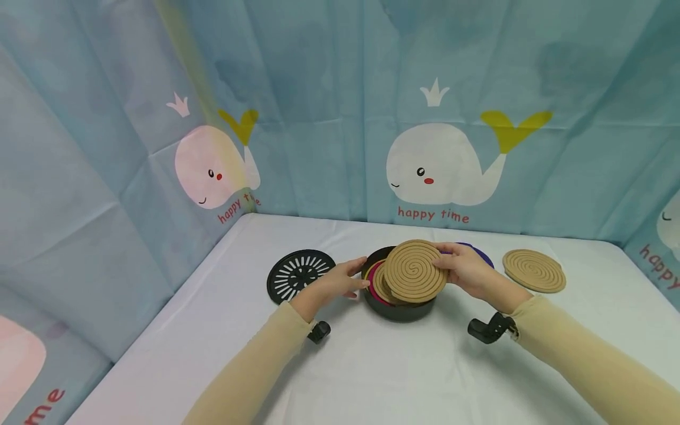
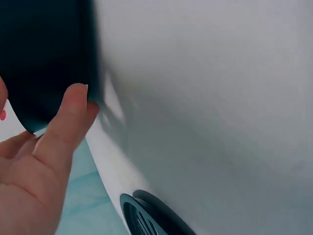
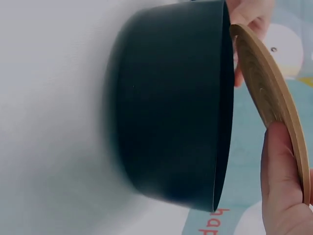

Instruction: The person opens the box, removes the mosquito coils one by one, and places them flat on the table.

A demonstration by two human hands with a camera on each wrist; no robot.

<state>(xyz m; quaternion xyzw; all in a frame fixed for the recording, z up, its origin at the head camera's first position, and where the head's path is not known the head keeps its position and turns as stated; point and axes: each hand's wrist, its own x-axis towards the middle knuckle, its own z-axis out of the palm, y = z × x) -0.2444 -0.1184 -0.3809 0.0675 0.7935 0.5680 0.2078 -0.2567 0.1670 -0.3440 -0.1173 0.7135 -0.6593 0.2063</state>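
A tan round coaster with a spiral groove (image 1: 413, 273) is pinched at its right edge by my right hand (image 1: 464, 270). It is tilted above a black round pot (image 1: 401, 313). In the right wrist view, the thumb lies on one face of the coaster (image 3: 266, 83), apart from the pot wall (image 3: 171, 107). My left hand (image 1: 332, 283) grips the pot's left rim; in the left wrist view its fingertips (image 2: 74, 98) touch the dark outer wall. Inside the pot, another tan coaster (image 1: 379, 286), a magenta one and a yellow one show partly; the held coaster hides the rest.
On the white table (image 1: 372, 378), a black slotted disc (image 1: 289, 283) lies left of the pot. A second tan spiral coaster (image 1: 533, 270) lies at the right. A blue round piece (image 1: 480, 254) shows behind the right hand. Printed whale curtains stand around the back and left.
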